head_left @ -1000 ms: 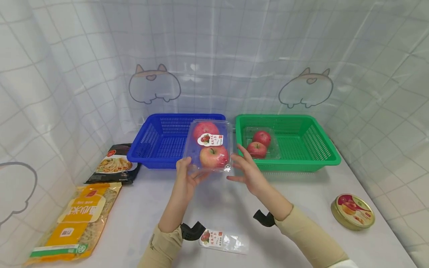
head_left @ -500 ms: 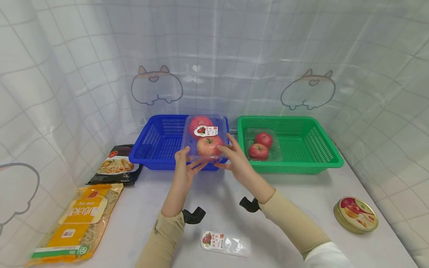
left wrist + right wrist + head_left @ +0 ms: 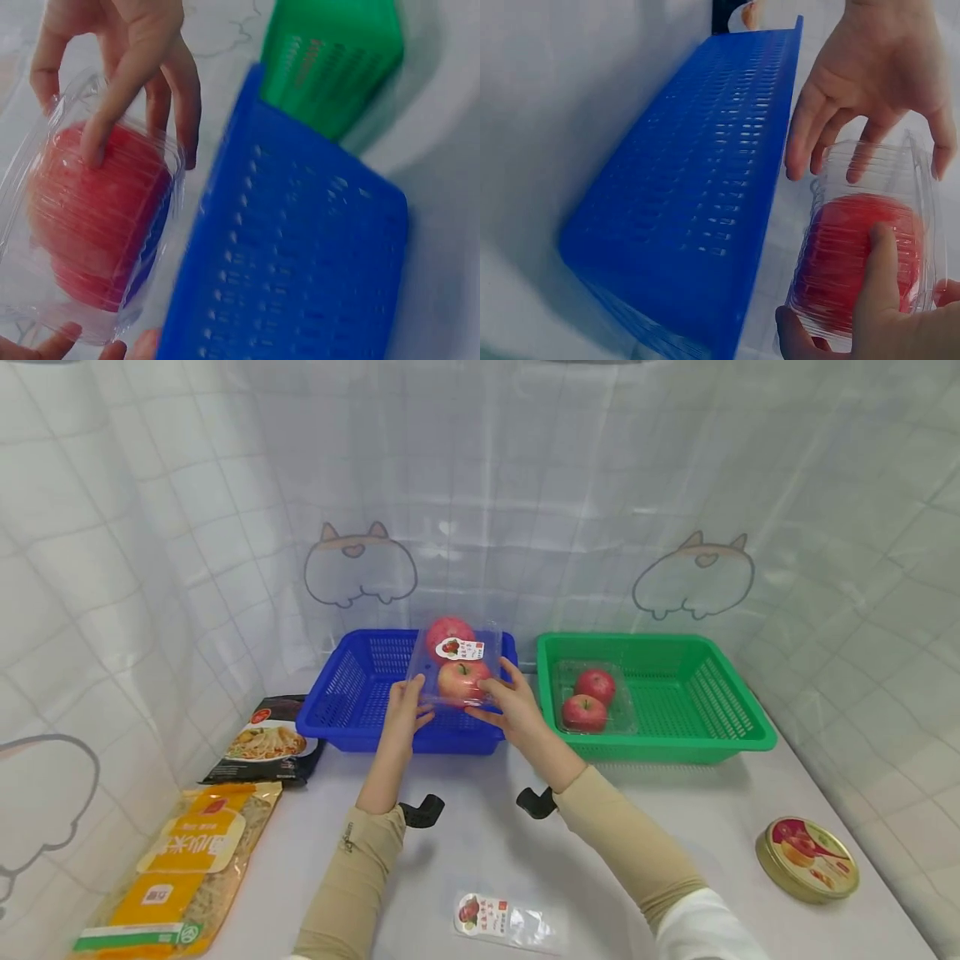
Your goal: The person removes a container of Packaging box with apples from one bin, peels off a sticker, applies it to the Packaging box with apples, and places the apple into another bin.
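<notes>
Nearest to us on the tabletop [image 3: 480, 847] lies a printed strip [image 3: 510, 924]. Farther to the left we see a yellow bag [image 3: 180, 868], and on the right side a round tin [image 3: 810, 857]. In the middle, the left hand [image 3: 405, 714] and the right hand [image 3: 516, 703] together hold a clear box [image 3: 420, 662] with two apples [image 3: 461, 683]; the left has its corner, and the right presses a thumb on its near side. We find this box tilted in the air, above the right part of the blue basket [image 3: 420, 742]. A black packet [image 3: 266, 739] lies beside this basket at the left. To the right stands the green basket [image 3: 675, 750], in which we see another box [image 3: 622, 693] of apples. Behind all hangs a checked curtain [image 3: 525, 510].
</notes>
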